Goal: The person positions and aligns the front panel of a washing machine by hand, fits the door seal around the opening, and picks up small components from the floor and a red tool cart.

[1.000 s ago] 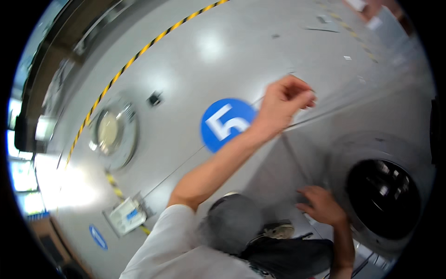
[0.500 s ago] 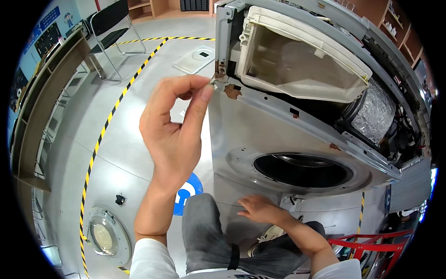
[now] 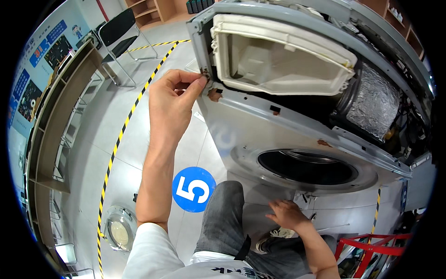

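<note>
My left hand pinches thumb and forefinger together at the upper left front corner of an opened washing machine. What sits between the fingertips is too small to make out. Rust marks the metal rim by them. Just right of this corner is the cream plastic detergent drawer housing, its inside showing. Lower on the front panel gapes the round dark drum opening. My right hand hangs below it beside my knee, fingers loosely apart and holding nothing.
The removed round door lies on the floor at lower left. A blue floor sticker is beside my knee. Yellow-black tape runs along the left, with a black chair beyond. A red metal frame stands at lower right.
My left hand has come up against the machine's corner, still pinched. The view has shifted, so the machine sits further left. My right hand stays low, fingers apart.
</note>
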Available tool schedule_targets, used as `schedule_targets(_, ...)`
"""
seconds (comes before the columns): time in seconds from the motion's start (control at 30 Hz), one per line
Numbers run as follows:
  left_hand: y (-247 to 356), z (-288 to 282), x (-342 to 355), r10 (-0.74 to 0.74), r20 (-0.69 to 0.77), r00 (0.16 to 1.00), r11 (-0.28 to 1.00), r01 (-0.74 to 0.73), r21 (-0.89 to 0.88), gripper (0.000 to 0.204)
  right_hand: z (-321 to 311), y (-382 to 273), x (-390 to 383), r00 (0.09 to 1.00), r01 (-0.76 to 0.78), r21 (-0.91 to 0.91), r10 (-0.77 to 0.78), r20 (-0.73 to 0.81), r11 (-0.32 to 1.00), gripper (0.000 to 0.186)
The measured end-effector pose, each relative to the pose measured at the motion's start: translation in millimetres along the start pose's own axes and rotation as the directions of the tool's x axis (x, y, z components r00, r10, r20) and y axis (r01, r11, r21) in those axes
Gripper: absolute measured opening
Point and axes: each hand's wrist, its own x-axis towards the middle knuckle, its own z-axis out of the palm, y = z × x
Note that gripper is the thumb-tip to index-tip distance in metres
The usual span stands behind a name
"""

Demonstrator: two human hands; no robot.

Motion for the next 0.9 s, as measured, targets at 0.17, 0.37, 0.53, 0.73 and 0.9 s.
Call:
schedule_targets(0.17,-8,3,5,0.003,-0.022,1.0,0.996,-0.001,0.09,0.011,-5,-2,-2,1.0,-0.01,0.029,0.011,-0.001,1.0,0.032)
schedule_targets(0.37,1,6,4,0.065,-0.017,0.998,0.983,-0.061,0.171,0.011,-9,0,-1,0.991,-0.107,0.034,0.103,0.09,0.994,0.043)
schedule_targets(0.53,-38,-31,15,0.126,0.052,0.991,0.981,-0.132,0.143,0.009,-3,-6,16,0.986,-0.103,0.082,0.091,0.139,0.991,0.038)
schedule_targets(0.73,-29,-5,28,0.095,0.07,0.993,0.993,-0.099,0.06,0.013,-8,-2,-3,0.977,-0.209,0.079,0.206,0.05,0.975,0.042)
schedule_targets(0.9,-73,-6,69,-0.006,0.277,0.961,0.986,-0.041,0.164,0.026,2,11,-28,0.951,-0.309,0.096,0.304,0.058,0.946,0.047)
